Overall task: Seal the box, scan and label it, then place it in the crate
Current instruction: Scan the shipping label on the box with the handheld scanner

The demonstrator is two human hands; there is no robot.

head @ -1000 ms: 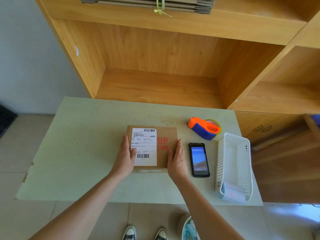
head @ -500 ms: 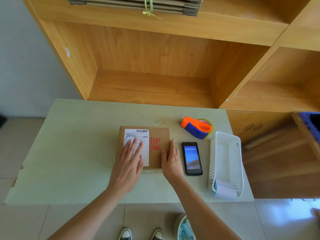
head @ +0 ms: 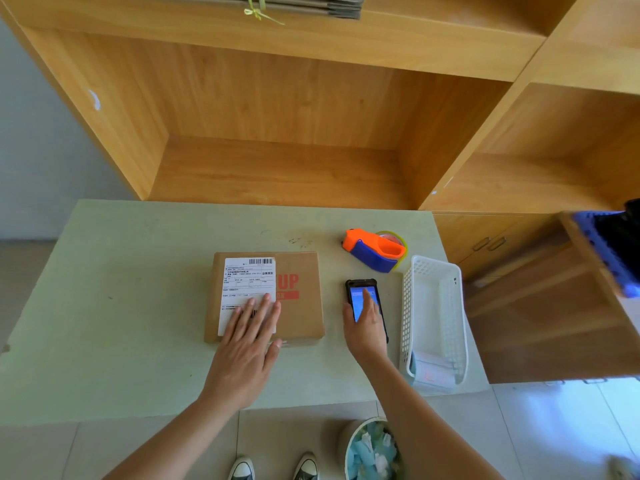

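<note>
A flat brown cardboard box (head: 301, 313) lies in the middle of the pale green table (head: 121, 289), with a white shipping label (head: 247, 282) stuck on its left half and red "UP" print beside it. My left hand (head: 247, 348) rests flat, fingers spread, on the lower part of the label. To the right of the box lies a black handheld scanner (head: 362, 296) with a lit screen. My right hand (head: 365, 327) lies over the scanner's lower half, fingers on the screen. A blue crate (head: 609, 251) shows at the far right edge.
An orange and blue tape dispenser (head: 375, 249) sits behind the scanner. A white plastic basket (head: 434, 292) with a roll of labels (head: 433, 370) stands at the table's right edge. Wooden shelves (head: 277, 174) rise behind the table. A bin of paper scraps (head: 370, 448) stands on the floor by my feet.
My right hand has left the box's right edge and moved onto the scanner. My left hand has slid right and down across the label. The box has stayed where it was.
</note>
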